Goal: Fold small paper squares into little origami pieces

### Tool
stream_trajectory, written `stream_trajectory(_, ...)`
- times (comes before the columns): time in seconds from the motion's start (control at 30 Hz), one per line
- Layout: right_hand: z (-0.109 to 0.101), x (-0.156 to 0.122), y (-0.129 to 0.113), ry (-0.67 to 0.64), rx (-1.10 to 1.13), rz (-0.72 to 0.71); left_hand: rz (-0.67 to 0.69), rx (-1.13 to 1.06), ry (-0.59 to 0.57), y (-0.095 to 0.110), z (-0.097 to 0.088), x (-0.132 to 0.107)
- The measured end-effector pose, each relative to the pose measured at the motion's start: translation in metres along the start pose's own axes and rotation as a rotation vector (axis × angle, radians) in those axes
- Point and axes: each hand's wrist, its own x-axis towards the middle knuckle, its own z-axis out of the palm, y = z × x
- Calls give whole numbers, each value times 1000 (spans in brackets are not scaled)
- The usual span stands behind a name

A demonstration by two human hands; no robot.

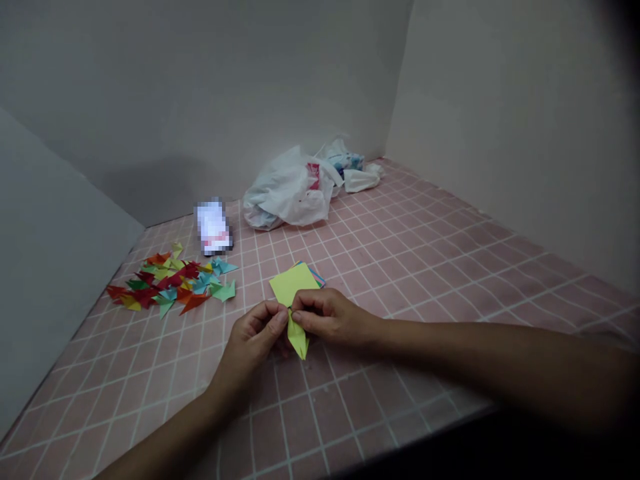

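Observation:
Between my two hands is a folded piece of yellow-green origami paper [299,339], narrow and pointed at its lower end. My left hand [260,328] pinches its upper left side between thumb and fingers. From the right, my right hand [333,319] pinches the same upper part, fingertips almost touching those of the left. The fingers hide the top of the fold. Just beyond them lies a stack of square paper sheets [295,280], a yellow-green one on top and blue and pink edges showing at its right.
Several folded paper cranes [173,280] in many colours lie in a heap at the left. Behind them a lit phone [214,227] stands tilted. White plastic bags [295,190] sit against the back wall. Pink tiles with pale lines [425,267] cover the surface, with walls around.

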Motion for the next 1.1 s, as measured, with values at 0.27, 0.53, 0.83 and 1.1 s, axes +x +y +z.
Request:
stream_trajectory(0.27,1,1,3,-3,16,-10,7,2,5,2,1,2)
stream_trajectory(0.53,2,0,3,5,9,-8,70,63,26,3,2,0)
stream_trajectory(0.83,1,0,-1,-21,-5,-15,132,112,-11,2,0,-2)
stream_trajectory(1.1,5,-3,-2,-37,108,-15,345,281,129,3,-2,-4)
